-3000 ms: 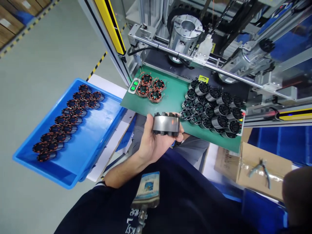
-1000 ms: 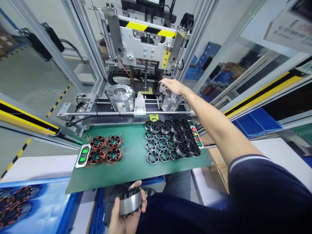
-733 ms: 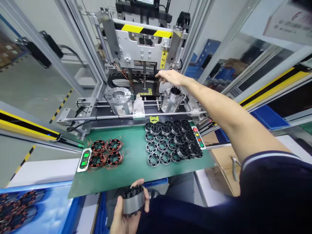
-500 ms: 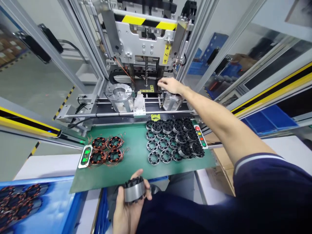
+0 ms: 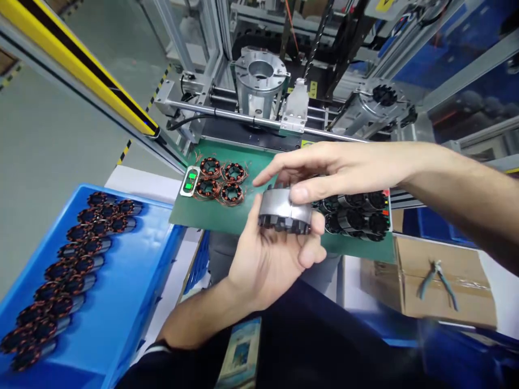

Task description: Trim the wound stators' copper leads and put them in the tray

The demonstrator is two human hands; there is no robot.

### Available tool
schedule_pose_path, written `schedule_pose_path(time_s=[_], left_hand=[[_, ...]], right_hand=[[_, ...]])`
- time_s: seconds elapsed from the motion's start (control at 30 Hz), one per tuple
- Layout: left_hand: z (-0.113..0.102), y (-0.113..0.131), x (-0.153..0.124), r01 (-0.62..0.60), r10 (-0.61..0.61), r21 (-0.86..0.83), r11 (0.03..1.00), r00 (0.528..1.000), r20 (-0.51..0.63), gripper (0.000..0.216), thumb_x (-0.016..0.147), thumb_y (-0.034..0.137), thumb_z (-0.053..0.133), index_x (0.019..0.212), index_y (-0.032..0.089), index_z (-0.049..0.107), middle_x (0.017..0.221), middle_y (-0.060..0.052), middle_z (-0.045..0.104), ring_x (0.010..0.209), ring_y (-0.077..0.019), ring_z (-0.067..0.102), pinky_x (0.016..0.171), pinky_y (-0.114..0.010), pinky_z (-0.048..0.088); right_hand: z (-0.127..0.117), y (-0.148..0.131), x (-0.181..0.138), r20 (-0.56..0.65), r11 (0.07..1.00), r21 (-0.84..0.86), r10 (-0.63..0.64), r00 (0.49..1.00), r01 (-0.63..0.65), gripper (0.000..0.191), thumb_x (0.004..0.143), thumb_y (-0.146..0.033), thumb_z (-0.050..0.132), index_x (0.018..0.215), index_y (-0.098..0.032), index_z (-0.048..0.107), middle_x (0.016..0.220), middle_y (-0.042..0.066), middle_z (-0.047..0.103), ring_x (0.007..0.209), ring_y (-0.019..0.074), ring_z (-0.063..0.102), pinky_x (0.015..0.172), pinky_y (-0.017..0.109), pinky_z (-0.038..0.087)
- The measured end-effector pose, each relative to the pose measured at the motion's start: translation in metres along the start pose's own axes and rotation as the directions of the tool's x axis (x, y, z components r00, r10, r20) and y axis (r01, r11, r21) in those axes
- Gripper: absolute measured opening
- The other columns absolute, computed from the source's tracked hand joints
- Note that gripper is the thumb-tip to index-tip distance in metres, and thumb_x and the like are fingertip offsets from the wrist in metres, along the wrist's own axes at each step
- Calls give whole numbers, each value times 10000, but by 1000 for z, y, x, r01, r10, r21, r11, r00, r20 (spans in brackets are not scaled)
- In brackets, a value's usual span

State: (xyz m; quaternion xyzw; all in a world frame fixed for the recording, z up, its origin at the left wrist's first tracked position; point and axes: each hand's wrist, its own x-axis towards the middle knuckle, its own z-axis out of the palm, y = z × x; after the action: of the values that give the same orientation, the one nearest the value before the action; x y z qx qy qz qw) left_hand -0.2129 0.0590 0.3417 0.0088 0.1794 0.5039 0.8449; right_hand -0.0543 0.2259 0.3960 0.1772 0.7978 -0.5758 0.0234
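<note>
Above the worktop's (image 5: 211, 215) front edge the left hand (image 5: 270, 262) cups the stator core (image 5: 285, 213) while the right hand (image 5: 340, 170) pinches its steel side: probably heavy, rigid, slick, safest held there.

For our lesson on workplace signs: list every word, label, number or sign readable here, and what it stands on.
None can be read.
Yellow label on the machine: blurred.
Yellow sticker at the top edge: too small.
Badge card on the chest: print blurred.
Metal core held by left hand and right hand: no marking shows.
</note>
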Motion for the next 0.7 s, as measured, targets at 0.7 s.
schedule_pose_path(time_s=[0.7], left_hand=[[-241, 81, 9, -271, 942, 923, -274, 116, 314, 593, 1090, 672, 514, 1378, 174, 660, 1020, -77, 704, 922, -226, 688, 923, -443, 562]], right_hand=[[-138, 18, 90, -717, 805, -475, -119, 687, -356, 702, 711, -515, 1098, 1304, -271, 813, 1305, 112, 812, 1174, 334, 750, 1125, 525, 617]])
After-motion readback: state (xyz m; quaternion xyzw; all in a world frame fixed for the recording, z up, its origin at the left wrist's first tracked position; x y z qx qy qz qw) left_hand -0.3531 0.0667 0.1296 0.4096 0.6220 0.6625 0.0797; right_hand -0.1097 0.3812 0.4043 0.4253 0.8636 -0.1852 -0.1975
